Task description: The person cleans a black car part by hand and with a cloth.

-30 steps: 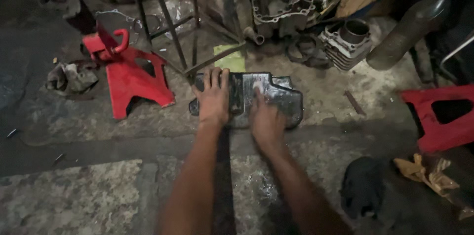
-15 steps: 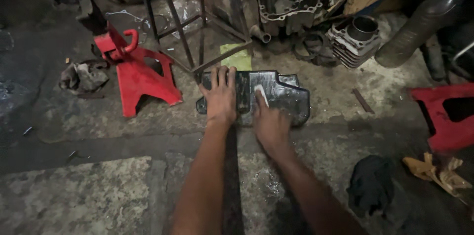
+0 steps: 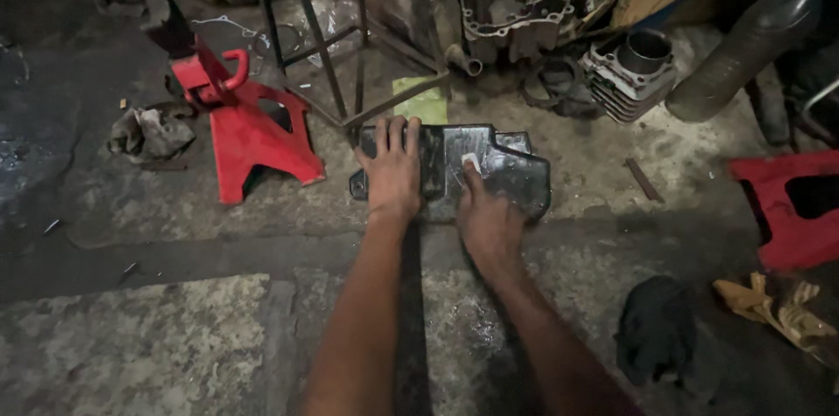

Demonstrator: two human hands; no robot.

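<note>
Where it lies flat on the concrete floor point(image 3: 175, 232), the black engine cover point(image 3: 507, 173) looks stiff, heavy and oily-slick. The left hand point(image 3: 391, 173) presses its left end, fingers spread; the right hand point(image 3: 486, 222) pinches a small pale scraper point(image 3: 471, 162) against it. Hold the edges.

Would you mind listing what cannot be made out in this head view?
- Black cover: left part hidden under left hand.
- Small white piece at right hand: too small to identify.
- Red stand: cut off by right edge.
- Black cloth: lost in shadow.
</note>
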